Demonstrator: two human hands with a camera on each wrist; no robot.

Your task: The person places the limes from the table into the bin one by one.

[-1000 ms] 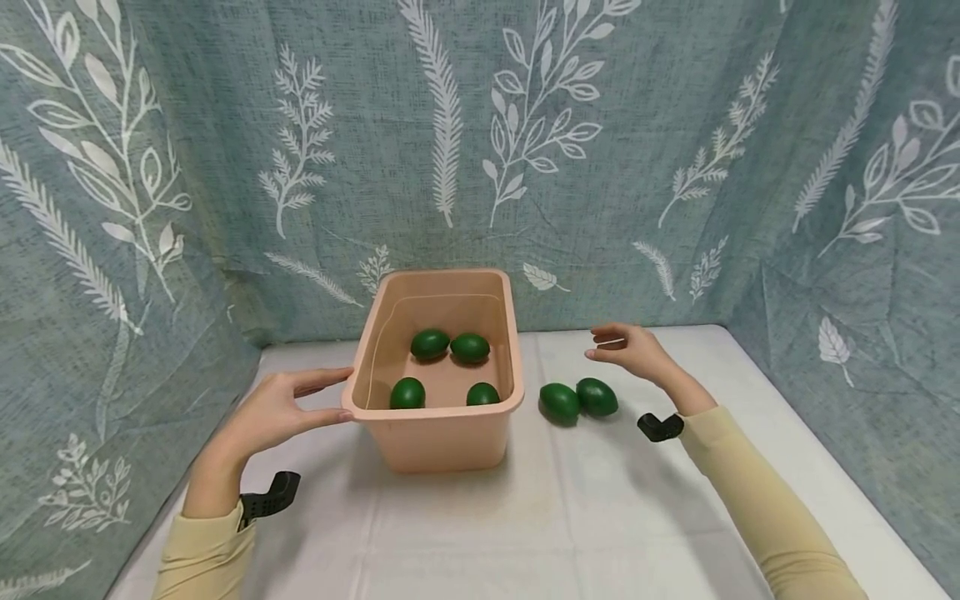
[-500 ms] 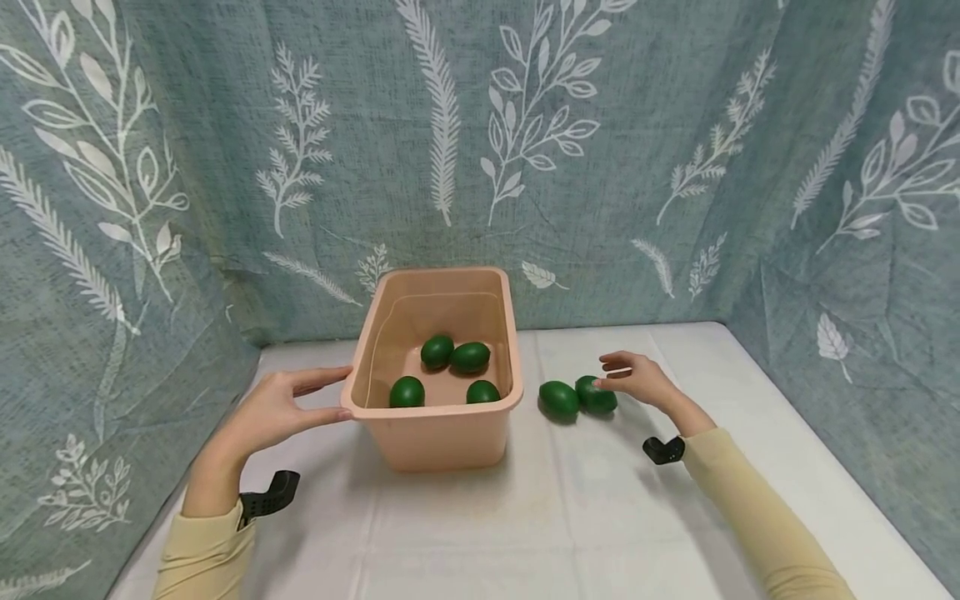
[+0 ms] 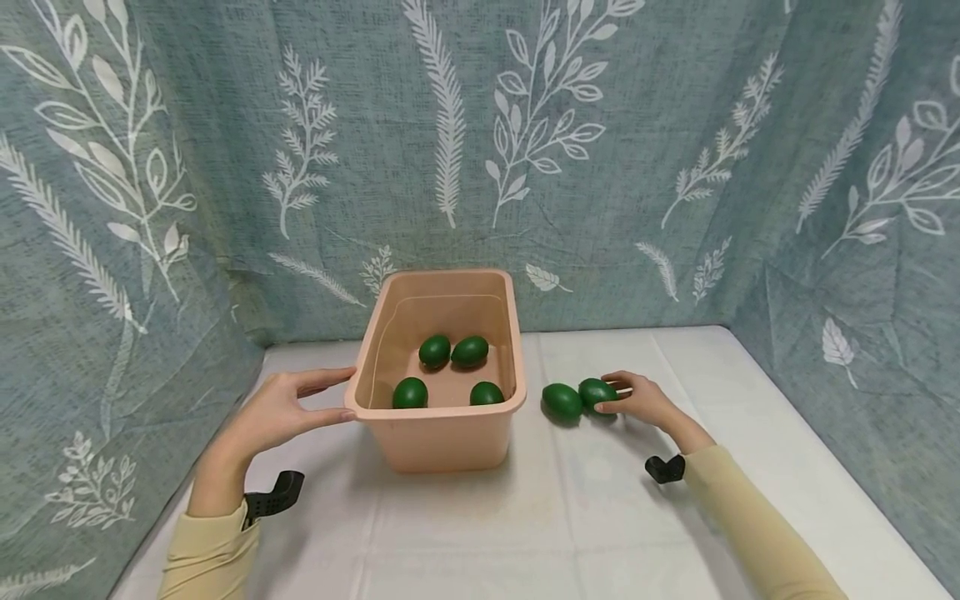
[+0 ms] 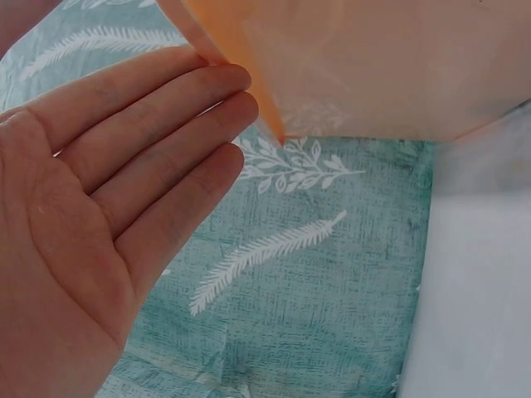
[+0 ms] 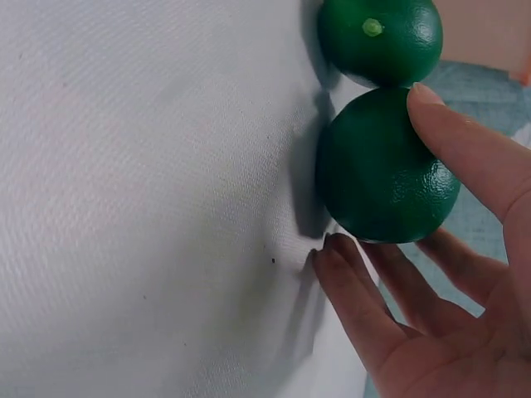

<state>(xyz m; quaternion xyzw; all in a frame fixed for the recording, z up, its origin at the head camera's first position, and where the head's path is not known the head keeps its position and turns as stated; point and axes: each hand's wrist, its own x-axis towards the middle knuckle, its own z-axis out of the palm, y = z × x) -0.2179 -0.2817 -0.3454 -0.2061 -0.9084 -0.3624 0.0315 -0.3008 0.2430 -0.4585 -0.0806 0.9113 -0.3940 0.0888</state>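
A peach-coloured plastic bin stands left of centre, with several dark green limes on its floor. My left hand is at its left side, fingertips and thumb right at the rim near the front corner. Straight fingers meet the bin's edge in the left wrist view. Two more limes lie side by side on the table, right of the bin. Around the right-hand lime is my right hand, thumb tip overlapping its surface, fingers spread along its other side. The left-hand lime lies against its neighbour.
A white cloth covers the table. Blue-green curtains with white leaf prints stand behind and at both sides. A black wrist-worn device sits on the left arm, and another black device on the right.
My right hand has come down towards the table and around the right-hand lime. Inside the bin, the back-left lime has rolled a little to the right. The left hand stays at the rim.
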